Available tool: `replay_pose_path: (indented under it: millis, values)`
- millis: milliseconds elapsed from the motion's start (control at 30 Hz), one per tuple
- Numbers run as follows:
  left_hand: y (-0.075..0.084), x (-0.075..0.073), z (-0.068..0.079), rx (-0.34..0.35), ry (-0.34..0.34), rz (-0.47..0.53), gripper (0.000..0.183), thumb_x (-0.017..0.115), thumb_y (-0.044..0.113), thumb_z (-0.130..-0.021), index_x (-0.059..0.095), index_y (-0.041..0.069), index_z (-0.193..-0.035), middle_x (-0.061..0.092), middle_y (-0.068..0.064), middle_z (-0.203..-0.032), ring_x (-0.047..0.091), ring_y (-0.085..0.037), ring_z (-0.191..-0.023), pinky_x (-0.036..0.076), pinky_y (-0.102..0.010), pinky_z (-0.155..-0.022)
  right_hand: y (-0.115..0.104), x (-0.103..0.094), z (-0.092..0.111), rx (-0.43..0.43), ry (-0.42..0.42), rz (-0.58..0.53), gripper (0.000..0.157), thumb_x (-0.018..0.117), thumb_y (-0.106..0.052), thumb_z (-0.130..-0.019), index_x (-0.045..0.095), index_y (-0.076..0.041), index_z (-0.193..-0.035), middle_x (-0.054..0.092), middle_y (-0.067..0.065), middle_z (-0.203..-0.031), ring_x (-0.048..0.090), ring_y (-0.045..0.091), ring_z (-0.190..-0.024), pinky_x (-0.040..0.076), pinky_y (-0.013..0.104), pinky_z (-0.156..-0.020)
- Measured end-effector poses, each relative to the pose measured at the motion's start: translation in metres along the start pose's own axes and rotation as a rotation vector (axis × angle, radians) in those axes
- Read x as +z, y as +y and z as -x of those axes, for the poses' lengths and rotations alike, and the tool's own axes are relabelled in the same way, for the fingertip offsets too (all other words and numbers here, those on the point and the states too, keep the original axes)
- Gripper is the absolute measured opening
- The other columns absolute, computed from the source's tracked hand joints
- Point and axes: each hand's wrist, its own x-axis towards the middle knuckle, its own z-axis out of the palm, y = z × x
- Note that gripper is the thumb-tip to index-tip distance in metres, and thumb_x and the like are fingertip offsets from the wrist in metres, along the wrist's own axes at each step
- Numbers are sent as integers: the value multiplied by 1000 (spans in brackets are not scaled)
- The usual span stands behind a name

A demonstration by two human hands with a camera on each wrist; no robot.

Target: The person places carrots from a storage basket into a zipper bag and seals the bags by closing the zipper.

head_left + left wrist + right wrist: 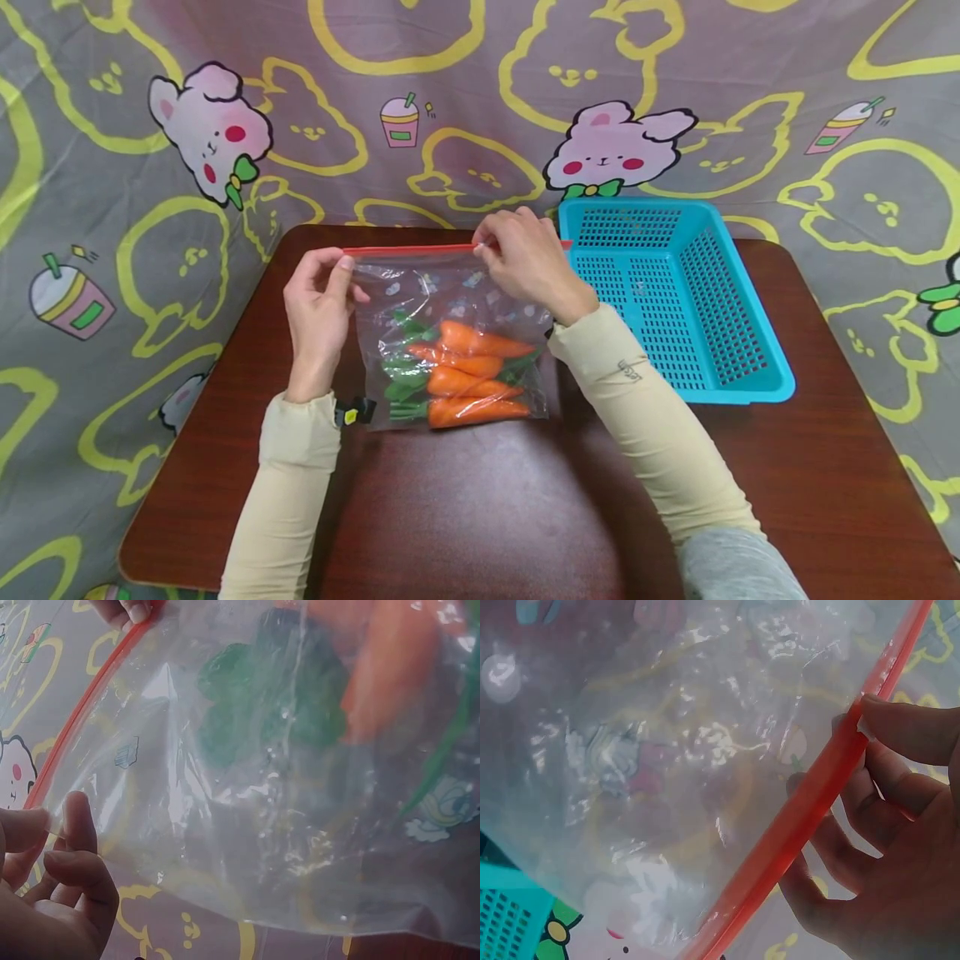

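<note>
A clear zip bag (457,292) with a red zip strip along its top hangs upright between both hands. Several orange carrots (480,410) with green tops lie stacked sideways inside it. The left hand (321,304) pinches the bag's top left corner between thumb and finger; the left wrist view shows this hand (64,877) at the end of the red strip. Farther right along the strip, the right hand (528,258) pinches the zip. In the right wrist view, that hand's thumb presses a small white piece on the red strip (802,802), with fingers behind the bag.
A blue plastic basket (675,317) with slotted sides stands on the right of the brown table (525,517), beside the right forearm. Behind the table hangs a grey cloth (465,100) printed with cartoon animals.
</note>
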Motion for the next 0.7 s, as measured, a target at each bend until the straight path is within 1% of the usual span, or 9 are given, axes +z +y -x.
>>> replay_pose_path:
  millis: [200, 433, 700]
  values:
    - [0, -2, -1, -3, -2, -20, 23, 60, 27, -95, 62, 6, -105, 63, 3, -88, 59, -9, -54, 34, -21, -45, 6, -2, 1, 14, 4, -3, 13, 59, -26, -95, 68, -17, -99, 65, -1, -98, 48, 21, -94, 39, 41, -87]
    - [0, -3, -2, -15, 7, 4, 21, 60, 26, -95, 63, 7, -105, 64, 2, -90, 59, -9, -55, 36, -20, -45, 12, -5, 4, 25, 8, -17, 16, 61, -26, -94, 69, -14, -100, 67, 1, -99, 48, 22, -93, 39, 41, -87]
    - [1, -5, -2, -43, 16, 9, 18, 61, 26, -95, 64, 11, -105, 65, 0, -93, 59, -11, -55, 37, -20, -45, 17, -8, 6, 39, 10, -26, 17, 61, -25, -94, 69, -11, -100, 66, 4, -97, 49, 23, -93, 39, 42, -86]
